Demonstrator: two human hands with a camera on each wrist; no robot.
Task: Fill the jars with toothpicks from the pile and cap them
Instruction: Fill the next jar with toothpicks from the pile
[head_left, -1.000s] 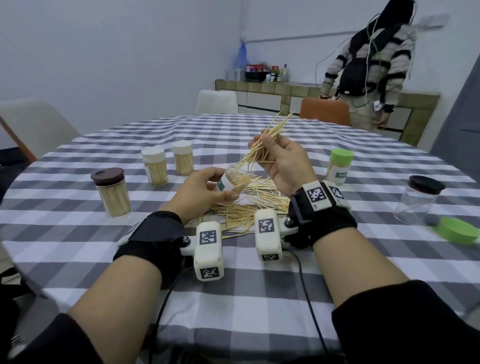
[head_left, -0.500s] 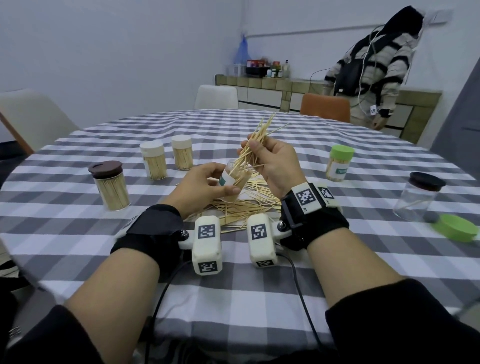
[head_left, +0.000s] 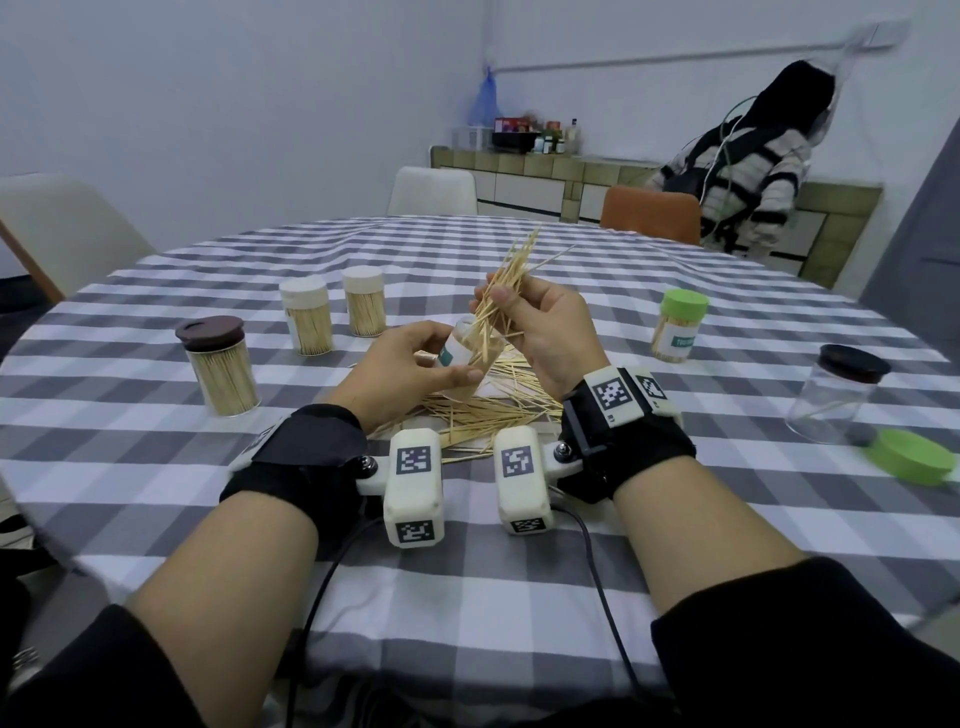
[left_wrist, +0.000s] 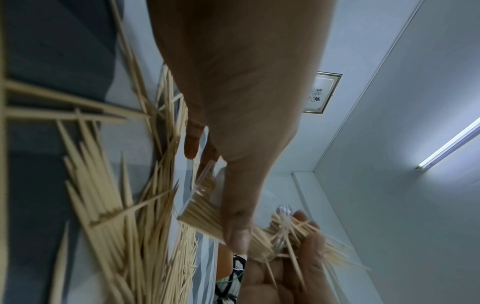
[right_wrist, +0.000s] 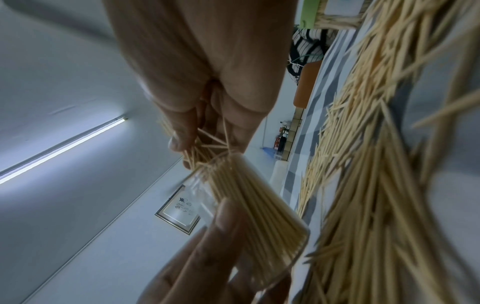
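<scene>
Head view: I see my left hand (head_left: 415, 371) wrapped around a small clear jar (head_left: 465, 358), tilted above the toothpick pile (head_left: 483, 410) on the checked table (head_left: 156, 457). My right hand (head_left: 545, 338) pinches a toothpick bundle (head_left: 506, 283), lower tips inside the jar mouth, upper tips fanned out. Four capped jars stand well apart on either side. A loose green cap (head_left: 911, 457) lies near the right edge.

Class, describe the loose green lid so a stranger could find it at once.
Start at the checked tablecloth and go to its right edge. There, beside a nearly empty clear jar with a dark cap, lies the loose green lid. Unlike the other green lid, it sits flat on the cloth, on no jar.
</scene>
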